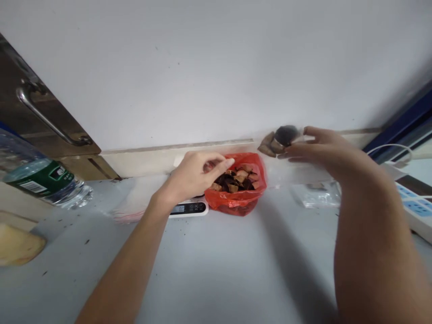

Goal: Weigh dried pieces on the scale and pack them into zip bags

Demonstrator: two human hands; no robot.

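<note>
A red plastic bag point(232, 204) stands on the grey table with its mouth wide, showing dried brown and dark pieces point(241, 177). Over its left rim is my left hand point(199, 175), thumb and fingers pinched together; whether anything is between them I cannot make out. To the upper right, my right hand point(320, 150) grips a small clear plastic bag point(283, 139) holding brown pieces and a dark lump, blurred by motion. Just left of the red bag sits a white digital scale point(191, 208), partly hidden behind my left hand and wrist.
On the left are a water bottle point(43, 175) with a green label and a pale yellow object point(20, 245). Clear plastic bags point(135, 198) lie beside the scale, another clear packet point(319, 195) to the right. A power strip point(415, 202) with cables stands at far right. A wall rises behind.
</note>
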